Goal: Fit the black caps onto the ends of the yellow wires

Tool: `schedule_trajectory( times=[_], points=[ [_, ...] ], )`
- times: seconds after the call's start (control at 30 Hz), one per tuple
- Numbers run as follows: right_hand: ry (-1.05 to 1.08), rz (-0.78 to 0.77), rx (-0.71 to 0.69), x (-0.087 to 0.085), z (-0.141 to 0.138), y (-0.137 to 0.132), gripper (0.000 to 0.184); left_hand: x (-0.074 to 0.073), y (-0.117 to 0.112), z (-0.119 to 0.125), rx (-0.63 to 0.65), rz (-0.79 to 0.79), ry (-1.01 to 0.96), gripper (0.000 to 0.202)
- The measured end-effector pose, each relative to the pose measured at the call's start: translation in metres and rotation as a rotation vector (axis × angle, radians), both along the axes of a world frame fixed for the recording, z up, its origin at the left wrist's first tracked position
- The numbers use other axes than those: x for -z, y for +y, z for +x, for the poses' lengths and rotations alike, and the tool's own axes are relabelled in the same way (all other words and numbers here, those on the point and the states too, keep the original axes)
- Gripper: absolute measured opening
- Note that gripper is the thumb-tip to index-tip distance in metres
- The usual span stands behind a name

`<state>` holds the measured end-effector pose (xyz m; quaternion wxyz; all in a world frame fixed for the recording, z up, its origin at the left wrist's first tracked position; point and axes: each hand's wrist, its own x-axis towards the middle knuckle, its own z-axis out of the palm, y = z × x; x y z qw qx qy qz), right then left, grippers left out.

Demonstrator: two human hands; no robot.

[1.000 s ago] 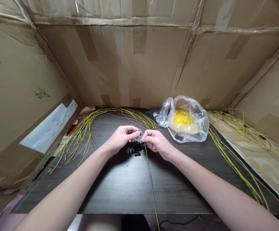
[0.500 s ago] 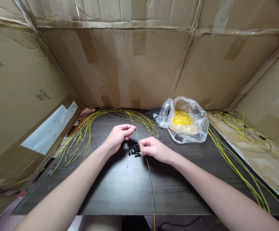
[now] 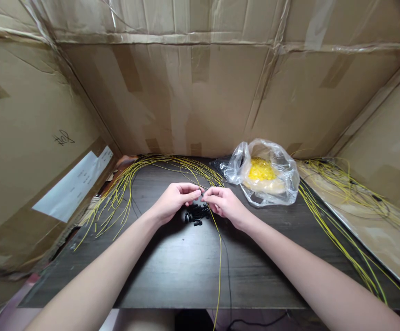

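With my left hand (image 3: 174, 202) pinching the yellow wire (image 3: 220, 257) above the black caps (image 3: 196, 215) mid-worktop (image 3: 172, 276), and my right hand (image 3: 225, 204) closed on possibly one cap, I'd grip close to the tip and line them up squarely.

On the table (image 3: 172, 276), pile of caps (image 3: 196, 215) in front, wire bundle (image 3: 122, 191) behind-left, plastic bag (image 3: 282, 184) behind-right.
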<state>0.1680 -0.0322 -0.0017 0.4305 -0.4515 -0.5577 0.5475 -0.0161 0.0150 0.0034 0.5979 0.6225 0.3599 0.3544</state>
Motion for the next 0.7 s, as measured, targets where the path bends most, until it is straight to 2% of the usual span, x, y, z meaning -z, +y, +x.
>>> schedule_trajectory(
  times=[0.13,0.3,0.5,0.7],
  points=[
    [0.02,-0.019,-0.002,0.0011,-0.0008,0.0003,0.018,0.0012,-0.0012,0.0013,0.017,0.015,0.019,0.026],
    [-0.044,0.059,0.0,0.0041,-0.0008,0.0016,0.012,0.0044,0.0001,0.002,-0.001,0.007,0.014,0.026],
    [-0.245,0.259,-0.026,0.0098,-0.0002,0.0029,0.01,0.0067,0.004,0.002,-0.139,-0.031,-0.029,0.032],
    [-0.299,0.285,-0.093,0.0064,0.0011,-0.0006,0.016,0.0051,0.0081,-0.0007,-0.232,-0.057,-0.062,0.034]
  ],
)
